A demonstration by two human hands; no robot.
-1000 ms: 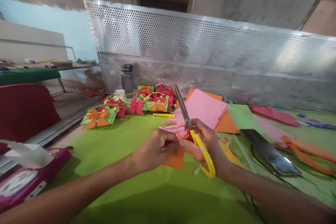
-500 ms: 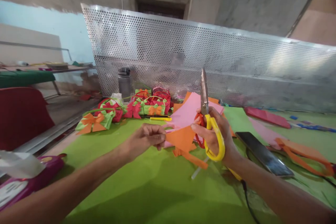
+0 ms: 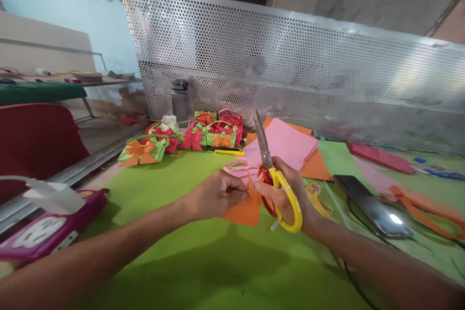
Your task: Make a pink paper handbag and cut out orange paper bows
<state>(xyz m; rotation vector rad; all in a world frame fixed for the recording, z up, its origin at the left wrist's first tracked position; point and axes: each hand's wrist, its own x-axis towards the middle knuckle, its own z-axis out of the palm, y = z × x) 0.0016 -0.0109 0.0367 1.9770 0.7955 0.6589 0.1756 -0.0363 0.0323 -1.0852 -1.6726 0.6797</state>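
Observation:
My left hand [image 3: 218, 196] is closed, pinching an orange piece of craft sheet [image 3: 243, 210] that hangs below its fingertips. Scissors [image 3: 286, 198] with yellow and red handles sit in my right hand [image 3: 279, 186], blades tilted up and slightly left, away from the sheet. The right thumb and fingertips are close to the sheet's upper right edge; whether they touch it I cannot tell. Just behind both hands lies a small pink item with a looped handle [image 3: 238, 165], partly hidden.
Small red and green baskets with bows [image 3: 141, 151] stand at the back left, near a grey bottle [image 3: 179, 101] and a yellow cutter [image 3: 229, 153]. Pink sheets [image 3: 288, 143] lie behind. A phone [image 3: 370, 206] is on the right, a purple power strip [image 3: 54, 227] on the left. A perforated metal screen [image 3: 218, 43] closes the back.
The orange piece has been turned, and its narrow strip no longer sticks out at lower right. My left hand has moved closer to the right. The scissors now lean left; the view has tilted down.

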